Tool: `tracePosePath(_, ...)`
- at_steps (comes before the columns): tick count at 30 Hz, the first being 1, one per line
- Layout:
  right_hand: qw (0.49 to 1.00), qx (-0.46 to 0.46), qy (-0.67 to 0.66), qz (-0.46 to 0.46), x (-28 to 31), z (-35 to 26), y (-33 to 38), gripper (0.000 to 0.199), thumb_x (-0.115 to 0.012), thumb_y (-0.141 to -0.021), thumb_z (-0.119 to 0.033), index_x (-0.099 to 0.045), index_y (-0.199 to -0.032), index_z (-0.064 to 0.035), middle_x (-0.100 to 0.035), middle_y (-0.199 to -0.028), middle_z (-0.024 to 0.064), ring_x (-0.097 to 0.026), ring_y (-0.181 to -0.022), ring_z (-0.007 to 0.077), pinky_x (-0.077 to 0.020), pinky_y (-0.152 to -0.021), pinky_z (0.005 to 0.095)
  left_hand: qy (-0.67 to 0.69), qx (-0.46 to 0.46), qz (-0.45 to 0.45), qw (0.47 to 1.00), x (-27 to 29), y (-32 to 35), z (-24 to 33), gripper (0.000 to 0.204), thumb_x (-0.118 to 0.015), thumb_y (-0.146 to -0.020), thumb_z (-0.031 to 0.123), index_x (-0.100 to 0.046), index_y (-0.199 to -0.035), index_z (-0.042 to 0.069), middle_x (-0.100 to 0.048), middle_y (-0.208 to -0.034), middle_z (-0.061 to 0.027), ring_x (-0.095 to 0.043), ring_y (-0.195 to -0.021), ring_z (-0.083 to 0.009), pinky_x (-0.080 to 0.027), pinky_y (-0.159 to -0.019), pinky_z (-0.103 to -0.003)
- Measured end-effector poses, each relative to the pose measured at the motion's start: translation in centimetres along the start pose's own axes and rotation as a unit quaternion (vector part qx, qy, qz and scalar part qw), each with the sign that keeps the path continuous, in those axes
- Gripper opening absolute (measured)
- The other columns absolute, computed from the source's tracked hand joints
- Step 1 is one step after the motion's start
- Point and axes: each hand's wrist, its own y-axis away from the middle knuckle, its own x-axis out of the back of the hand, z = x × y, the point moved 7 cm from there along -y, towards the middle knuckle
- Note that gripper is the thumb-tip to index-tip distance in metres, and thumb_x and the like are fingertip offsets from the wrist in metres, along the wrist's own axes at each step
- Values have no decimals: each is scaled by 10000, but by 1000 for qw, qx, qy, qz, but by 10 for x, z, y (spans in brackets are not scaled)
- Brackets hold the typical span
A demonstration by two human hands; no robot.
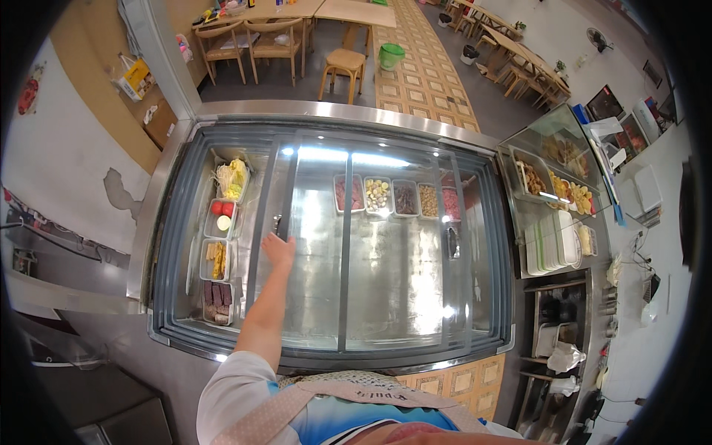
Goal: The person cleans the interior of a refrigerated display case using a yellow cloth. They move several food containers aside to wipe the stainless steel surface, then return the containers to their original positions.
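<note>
My left hand [278,250] reaches over the chest-style display case, its fingers at the dark handle [277,223] of a sliding glass lid [311,282]. The fingers are bent at the handle, and their tips are hard to make out. Left of that lid's frame, the case stands uncovered over a column of clear tubs: one with enoki mushrooms and leafy greens [233,180], one with tomatoes [222,210], one with yellow strips [216,259], and one with dark reddish-brown blocks [217,297]. My right hand is out of sight.
Under the glass at the far side sit several tubs of meat, small eggs [378,195] and balls [428,200]. To the right are a glass-fronted food case [556,159], stacked white trays [552,245] and a metal shelf [552,289]. Beyond stand wooden tables, a stool [345,61] and a green bin [391,56].
</note>
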Motion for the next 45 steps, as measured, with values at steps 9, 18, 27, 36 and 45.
tracePosePath(9,993,1,55,-100,22,13,-4,412,-572,-831,-72,-492,-1223,22,-563,-1147,86,-559,-1007,207,-469,-867,317,47,-20,-81,995,-35,77,88,635,-671,-669,381,-482,-1080,-64,-531,-1052,-216,-478,-1034,-351,-382,-921,-435)
tracePosePath(18,917,-57,196,-344,132,8,67,413,-575,-831,-85,-494,-1222,21,-564,-1142,83,-560,-1001,205,-469,-867,316,33,28,-168,985,-42,110,153,875,-675,-656,467,-385,-1243,-113,-503,-1183,-231,-496,-1089,-325,-393,-952,-365)
tracePosePath(27,815,8,86,-574,-114,-261,149,701,-723,-703,-217,-418,-1263,75,-538,-1189,112,-535,-1063,212,-442,-907,319,497,86,-455,734,-56,99,98,712,-642,-752,417,-461,-1270,-37,-491,-1303,-174,-508,-1155,-240,-389,-948,-334)
tracePosePath(36,895,233,153,-347,-465,-268,179,414,-562,-781,-15,-521,-1192,-25,-525,-1164,54,-477,-1101,164,-367,-952,291,472,241,-254,809,-40,9,-216,288,-539,-881,234,-606,-1071,28,-644,-1010,-89,-594,-940,-173,-458,-831,-290)
tracePosePath(45,816,446,340,138,-569,-341,-15,396,-510,-860,-263,-531,-1234,-135,-389,-1398,87,-296,-1280,347,-207,-1062,462,283,4,-119,952,-46,-235,-271,335,-524,-837,150,-538,-1128,-14,-582,-1094,-213,-547,-1040,-335,-424,-903,-383)
